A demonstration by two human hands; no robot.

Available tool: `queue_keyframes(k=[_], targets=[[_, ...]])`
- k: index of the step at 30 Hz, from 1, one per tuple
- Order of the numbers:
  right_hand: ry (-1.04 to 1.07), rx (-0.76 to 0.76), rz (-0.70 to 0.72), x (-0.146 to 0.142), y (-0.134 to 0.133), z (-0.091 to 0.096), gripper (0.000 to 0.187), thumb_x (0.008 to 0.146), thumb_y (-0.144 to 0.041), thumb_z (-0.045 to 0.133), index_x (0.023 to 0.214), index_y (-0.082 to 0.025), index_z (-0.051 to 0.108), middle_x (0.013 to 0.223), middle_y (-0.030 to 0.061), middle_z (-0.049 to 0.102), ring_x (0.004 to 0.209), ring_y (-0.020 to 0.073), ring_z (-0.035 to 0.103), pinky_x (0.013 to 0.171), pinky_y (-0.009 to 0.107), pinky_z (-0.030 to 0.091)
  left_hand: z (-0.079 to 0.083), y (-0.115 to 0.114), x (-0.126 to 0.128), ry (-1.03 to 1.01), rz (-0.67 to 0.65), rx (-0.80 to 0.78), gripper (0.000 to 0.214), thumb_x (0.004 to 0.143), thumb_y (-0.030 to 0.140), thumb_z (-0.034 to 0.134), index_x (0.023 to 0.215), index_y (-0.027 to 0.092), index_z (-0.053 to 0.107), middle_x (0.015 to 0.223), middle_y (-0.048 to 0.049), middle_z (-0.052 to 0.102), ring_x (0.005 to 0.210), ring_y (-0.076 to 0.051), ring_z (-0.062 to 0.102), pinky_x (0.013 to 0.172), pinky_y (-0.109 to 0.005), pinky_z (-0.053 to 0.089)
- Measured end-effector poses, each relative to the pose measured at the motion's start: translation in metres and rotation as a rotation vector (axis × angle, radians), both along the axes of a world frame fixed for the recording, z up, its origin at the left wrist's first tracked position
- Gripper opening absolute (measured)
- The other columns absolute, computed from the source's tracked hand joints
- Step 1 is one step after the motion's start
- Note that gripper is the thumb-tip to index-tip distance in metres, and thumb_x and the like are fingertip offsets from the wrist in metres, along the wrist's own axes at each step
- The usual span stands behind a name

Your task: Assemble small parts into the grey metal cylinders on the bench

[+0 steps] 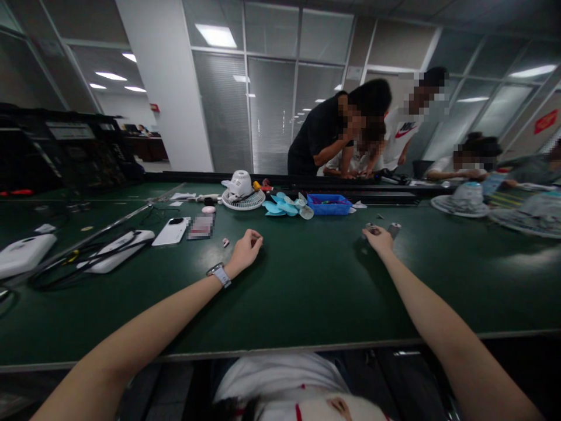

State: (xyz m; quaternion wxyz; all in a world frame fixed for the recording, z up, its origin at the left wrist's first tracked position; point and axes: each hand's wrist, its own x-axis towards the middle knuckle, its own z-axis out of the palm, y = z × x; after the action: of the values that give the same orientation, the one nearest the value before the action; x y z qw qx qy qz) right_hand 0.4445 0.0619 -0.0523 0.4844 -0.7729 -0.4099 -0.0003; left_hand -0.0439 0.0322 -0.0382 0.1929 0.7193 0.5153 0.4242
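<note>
Both my arms stretch out over a dark green table [307, 292]. My left hand [245, 248], with a watch on its wrist, rests on the table with the fingers curled into a loose fist; nothing shows in it. A tiny pale part [225, 241] lies just left of it. My right hand [377, 238] is closed around a small grey cylindrical part [370, 227] at its fingertips. A second small metal cylinder [394, 229] lies just to its right on the table.
Farther back sit a white fan housing on its grille [242, 193], light-blue fan blades [284, 207] and a blue tray [329, 204]. A white phone [172, 230], white devices [26, 252] and black cables [65, 266] lie left. Several people lean over the far right bench.
</note>
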Motion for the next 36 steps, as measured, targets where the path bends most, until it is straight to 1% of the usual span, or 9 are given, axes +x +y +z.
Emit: queue_keyframes(k=[8, 12, 14, 17, 20, 23, 27, 30, 36], targets=[[0.110, -0.004, -0.007, -0.005, -0.004, 0.006, 0.046, 0.066, -0.037, 0.077, 0.107, -0.016, 0.075, 0.098, 0.0122, 0.075, 0.092, 0.0295, 0.069, 0.085, 0.043, 0.053, 0.000, 0.000, 0.000, 0.002, -0.006, -0.002, 0.016, 0.091, 0.034, 0.052, 0.100, 0.021, 0.053, 0.091, -0.0071, 0.072, 0.086, -0.022, 0.069, 0.074, -0.033, 0.051], [0.105, -0.021, -0.030, -0.032, -0.011, 0.020, 0.049, 0.070, -0.037, 0.077, 0.114, -0.016, 0.073, 0.105, 0.0144, 0.075, 0.101, 0.0317, 0.068, 0.092, 0.046, 0.050, 0.005, -0.005, 0.002, -0.001, -0.004, 0.012, 0.017, 0.091, 0.034, 0.053, 0.102, 0.021, 0.054, 0.093, -0.0069, 0.072, 0.087, -0.022, 0.069, 0.076, -0.034, 0.052], [0.076, 0.040, 0.081, -0.061, -0.015, 0.026, 0.049, 0.072, -0.038, 0.076, 0.115, -0.015, 0.072, 0.105, 0.0141, 0.075, 0.099, 0.0296, 0.069, 0.093, 0.045, 0.051, 0.010, -0.010, 0.005, 0.009, -0.027, 0.045, 0.019, 0.091, 0.034, 0.054, 0.104, 0.021, 0.055, 0.097, -0.0078, 0.071, 0.090, -0.022, 0.068, 0.079, -0.035, 0.052], [0.122, 0.124, 0.448, -0.123, -0.026, 0.028, 0.050, 0.073, -0.038, 0.076, 0.116, -0.013, 0.070, 0.105, 0.0133, 0.075, 0.093, 0.0250, 0.072, 0.089, 0.040, 0.055, 0.021, -0.024, 0.013, 0.030, -0.130, 0.113, 0.025, 0.091, 0.035, 0.057, 0.110, 0.019, 0.056, 0.111, -0.0099, 0.069, 0.102, -0.022, 0.066, 0.088, -0.036, 0.052], [0.197, 0.116, 0.814, -0.189, -0.043, 0.025, 0.047, 0.072, -0.036, 0.078, 0.113, -0.013, 0.070, 0.106, 0.0131, 0.075, 0.092, 0.0233, 0.072, 0.086, 0.037, 0.057, 0.030, -0.039, 0.025, 0.027, -0.250, 0.138, 0.032, 0.092, 0.037, 0.056, 0.120, 0.020, 0.055, 0.124, -0.0101, 0.066, 0.113, -0.022, 0.063, 0.094, -0.038, 0.051], [0.209, 0.082, 1.025, -0.238, -0.063, 0.022, 0.041, 0.072, -0.031, 0.079, 0.110, -0.016, 0.071, 0.103, 0.0099, 0.075, 0.092, 0.0213, 0.072, 0.087, 0.035, 0.057, 0.034, -0.048, 0.034, 0.015, -0.307, 0.137, 0.036, 0.094, 0.037, 0.054, 0.126, 0.020, 0.055, 0.129, -0.0098, 0.065, 0.115, -0.022, 0.063, 0.095, -0.037, 0.051], [0.132, 0.034, 1.142, -0.265, -0.081, 0.024, 0.036, 0.075, -0.030, 0.077, 0.109, -0.017, 0.070, 0.097, 0.0060, 0.076, 0.085, 0.0193, 0.071, 0.081, 0.033, 0.057, 0.038, -0.048, 0.035, 0.024, -0.350, 0.136, 0.028, 0.096, 0.035, 0.051, 0.117, 0.022, 0.064, 0.116, -0.0056, 0.072, 0.107, -0.020, 0.067, 0.093, -0.034, 0.051], [0.068, 0.027, 1.157, -0.268, -0.086, 0.024, 0.038, 0.078, -0.033, 0.076, 0.110, -0.017, 0.069, 0.096, 0.0060, 0.075, 0.084, 0.0195, 0.070, 0.079, 0.033, 0.056, 0.042, -0.047, 0.032, 0.045, -0.306, 0.163, 0.023, 0.094, 0.034, 0.054, 0.105, 0.022, 0.070, 0.106, -0.0036, 0.075, 0.099, -0.020, 0.069, 0.089, -0.034, 0.052], [0.037, 0.036, 1.185, -0.269, -0.085, 0.021, 0.039, 0.079, -0.035, 0.075, 0.113, -0.017, 0.067, 0.097, 0.0064, 0.075, 0.087, 0.0201, 0.070, 0.080, 0.034, 0.055, 0.050, -0.051, 0.034, 0.129, -0.319, 0.282, 0.020, 0.090, 0.026, 0.061, 0.108, 0.023, 0.070, 0.103, -0.0039, 0.075, 0.099, -0.021, 0.068, 0.090, -0.037, 0.050]])
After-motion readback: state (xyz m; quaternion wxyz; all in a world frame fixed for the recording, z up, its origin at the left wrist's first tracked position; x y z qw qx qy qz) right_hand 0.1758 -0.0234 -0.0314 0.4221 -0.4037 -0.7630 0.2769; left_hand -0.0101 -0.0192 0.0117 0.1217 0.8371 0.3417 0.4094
